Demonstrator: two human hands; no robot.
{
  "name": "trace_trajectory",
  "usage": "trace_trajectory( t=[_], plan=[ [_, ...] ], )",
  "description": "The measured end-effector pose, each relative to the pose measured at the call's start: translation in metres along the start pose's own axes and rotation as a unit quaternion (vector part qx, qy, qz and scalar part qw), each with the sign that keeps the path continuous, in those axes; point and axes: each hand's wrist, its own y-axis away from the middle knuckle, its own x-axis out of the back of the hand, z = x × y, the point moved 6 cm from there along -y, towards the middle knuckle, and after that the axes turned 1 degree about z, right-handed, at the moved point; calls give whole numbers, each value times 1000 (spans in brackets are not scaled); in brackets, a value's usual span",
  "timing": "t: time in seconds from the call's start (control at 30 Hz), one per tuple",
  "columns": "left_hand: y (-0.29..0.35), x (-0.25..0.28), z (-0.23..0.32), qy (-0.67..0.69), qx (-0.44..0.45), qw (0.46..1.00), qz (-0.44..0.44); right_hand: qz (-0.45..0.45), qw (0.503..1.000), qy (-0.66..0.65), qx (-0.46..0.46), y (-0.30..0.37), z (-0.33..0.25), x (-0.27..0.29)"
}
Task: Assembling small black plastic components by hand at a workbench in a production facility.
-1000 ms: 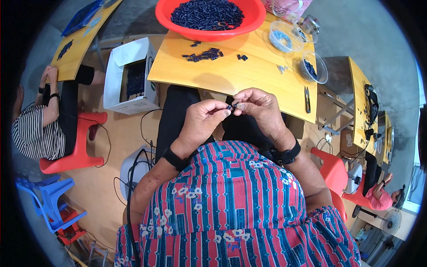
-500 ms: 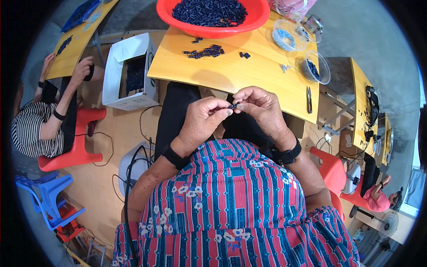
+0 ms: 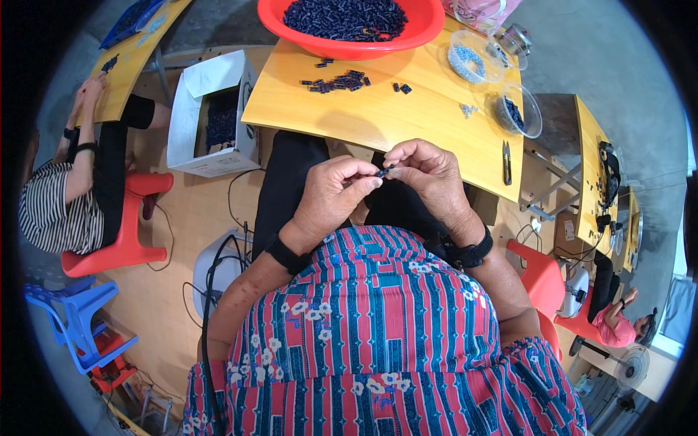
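Observation:
Both hands meet in front of me, just off the table's near edge. My left hand pinches a small dark piece between thumb and forefinger. From the other side my right hand closes thumb and forefinger on the same piece or on a tiny part against it; which one I cannot tell. On the table lies a loose pile of small dark blue pieces, with a couple of single ones to its right. A large red basin behind them is heaped with similar pieces.
Right side of the table: clear tubs with small parts, tiny silvery bits, black thread snips. A white carton stands left on the floor. Another person sits at the left table; a pink-shirted person sits far right.
My hands stay nearly in place, with only slight finger movement at the small piece. At the left table, the other person's hands have come together near the table edge.

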Motion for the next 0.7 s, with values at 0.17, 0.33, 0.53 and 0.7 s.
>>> trace_trajectory(
  t=[0.17, 0.33, 0.53, 0.7],
  plan=[
    [0, 0, 1, -3, 4, 1000, 0, -1, 1000, 23, -4, 1, -1, -2],
    [0, 0, 1, -11, 6, 1000, -2, 5, 1000, 20, 5, 1, -2, -2],
    [0, 0, 2, -16, 3, 1000, -2, 13, 999, 52, 6, 1, -2, -1],
    [1, 0, 1, -16, 4, 1000, -4, 15, 995, 99, 7, 2, -2, -1]
  ],
)
